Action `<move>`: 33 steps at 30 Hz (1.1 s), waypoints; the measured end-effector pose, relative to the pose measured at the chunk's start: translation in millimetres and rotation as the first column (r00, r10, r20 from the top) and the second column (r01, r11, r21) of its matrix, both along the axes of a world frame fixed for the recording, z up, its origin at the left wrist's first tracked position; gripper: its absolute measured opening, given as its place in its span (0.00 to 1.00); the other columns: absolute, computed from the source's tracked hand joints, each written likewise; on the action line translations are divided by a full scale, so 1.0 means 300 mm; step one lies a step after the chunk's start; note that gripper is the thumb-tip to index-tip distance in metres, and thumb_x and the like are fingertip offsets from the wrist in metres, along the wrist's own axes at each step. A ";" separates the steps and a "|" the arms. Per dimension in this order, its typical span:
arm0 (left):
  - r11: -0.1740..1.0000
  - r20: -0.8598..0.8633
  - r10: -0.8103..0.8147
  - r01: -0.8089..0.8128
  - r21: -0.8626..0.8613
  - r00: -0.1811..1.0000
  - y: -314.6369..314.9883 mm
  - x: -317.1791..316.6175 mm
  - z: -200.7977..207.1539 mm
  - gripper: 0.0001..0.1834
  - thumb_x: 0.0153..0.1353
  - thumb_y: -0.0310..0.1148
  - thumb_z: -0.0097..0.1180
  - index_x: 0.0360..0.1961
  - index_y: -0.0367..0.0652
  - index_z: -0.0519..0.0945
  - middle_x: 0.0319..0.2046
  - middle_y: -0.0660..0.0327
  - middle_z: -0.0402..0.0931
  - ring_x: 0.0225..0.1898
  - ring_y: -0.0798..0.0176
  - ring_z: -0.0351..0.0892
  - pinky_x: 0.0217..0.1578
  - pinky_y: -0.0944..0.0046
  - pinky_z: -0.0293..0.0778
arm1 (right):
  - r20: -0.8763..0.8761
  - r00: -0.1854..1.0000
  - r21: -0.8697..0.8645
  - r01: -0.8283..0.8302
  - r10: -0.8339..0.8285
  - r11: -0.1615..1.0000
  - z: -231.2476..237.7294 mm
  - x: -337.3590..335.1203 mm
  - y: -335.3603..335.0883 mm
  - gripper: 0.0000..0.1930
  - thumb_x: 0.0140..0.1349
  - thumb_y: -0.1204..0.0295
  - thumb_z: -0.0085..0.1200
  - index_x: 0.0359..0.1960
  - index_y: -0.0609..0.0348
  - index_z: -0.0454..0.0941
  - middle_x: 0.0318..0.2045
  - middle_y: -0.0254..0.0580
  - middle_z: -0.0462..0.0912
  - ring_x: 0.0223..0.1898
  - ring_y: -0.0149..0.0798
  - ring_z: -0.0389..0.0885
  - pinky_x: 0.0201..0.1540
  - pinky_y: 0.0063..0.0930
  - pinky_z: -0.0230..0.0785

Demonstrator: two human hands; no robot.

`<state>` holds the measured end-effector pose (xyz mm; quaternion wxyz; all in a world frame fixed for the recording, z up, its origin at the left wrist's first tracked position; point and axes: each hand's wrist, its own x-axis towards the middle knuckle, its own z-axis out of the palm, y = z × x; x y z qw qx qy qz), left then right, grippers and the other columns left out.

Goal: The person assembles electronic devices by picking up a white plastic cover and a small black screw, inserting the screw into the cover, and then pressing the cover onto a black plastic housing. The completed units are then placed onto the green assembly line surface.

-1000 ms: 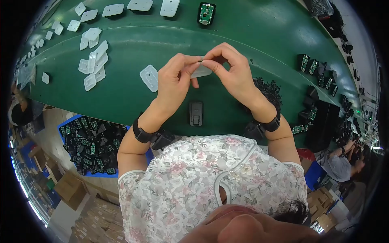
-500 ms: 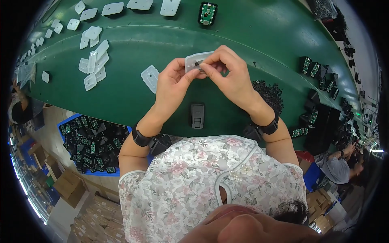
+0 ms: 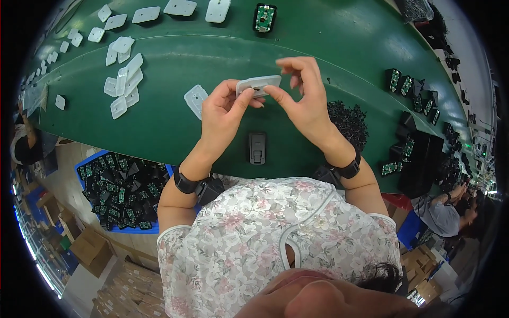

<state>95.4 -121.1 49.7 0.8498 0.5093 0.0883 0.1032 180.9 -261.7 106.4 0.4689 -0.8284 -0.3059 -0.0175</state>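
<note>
1. So, both hands are up over the middle of the green table (image 3: 318, 32), sharing one white plastic cover (image 3: 258, 85). The left hand (image 3: 225, 108) pinches its left end between thumb and fingers; the right hand (image 3: 302, 98) has its thumb tip on the cover's underside, index finger curled above, other fingers loose.
2. Looks like a fitting or checking step: the right thumb seems to be pressing something small into the cover. Whatever that bit is, it's too tiny to tell.
3. Next move probably needs a steady left pinch while the right thumb works, since the cover is held in the air, touching nothing.
4. A small black housing (image 3: 257, 148) lies near the table's near edge, right below the hands.
5. Containers: a blue tray (image 3: 87, 161) sits below the near edge on the person's left, packed with black parts and green circuit boards (image 3: 119, 193).
6. Loose white covers (image 3: 123, 79) are scattered toward the far left corner, and a pile of small black pieces (image 3: 347, 119) sits just right of the right wrist.
</note>
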 end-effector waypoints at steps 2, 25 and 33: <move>0.999 0.001 -0.039 0.039 -0.004 0.999 -0.009 0.002 0.006 0.07 0.65 0.26 0.52 0.41 0.32 0.73 0.36 0.58 0.78 0.35 0.68 0.80 0.40 0.71 0.75 | 0.000 0.996 -0.037 -0.089 0.089 0.995 -0.016 0.021 -0.021 0.11 0.52 0.73 0.63 0.36 0.61 0.78 0.34 0.37 0.74 0.33 0.30 0.71 0.33 0.22 0.64; 0.737 -0.288 0.005 0.191 0.649 0.958 0.172 0.150 -0.111 0.07 0.69 0.30 0.45 0.41 0.38 0.73 0.27 0.60 0.75 0.26 0.68 0.74 0.29 0.67 0.71 | 0.256 0.966 -0.421 0.144 -0.035 0.895 -0.134 0.393 0.196 0.31 0.51 0.44 0.58 0.48 0.54 0.74 0.45 0.50 0.72 0.46 0.47 0.74 0.42 0.42 0.72; 0.089 -0.029 0.113 0.019 0.996 0.993 0.102 0.142 -0.067 0.12 0.65 0.34 0.50 0.48 0.45 0.73 0.39 0.52 0.69 0.34 0.48 0.74 0.36 0.54 0.71 | -0.047 0.999 -0.616 -0.028 -0.001 0.788 -0.245 0.552 0.377 0.27 0.52 0.50 0.58 0.47 0.58 0.75 0.42 0.55 0.75 0.45 0.49 0.76 0.45 0.41 0.71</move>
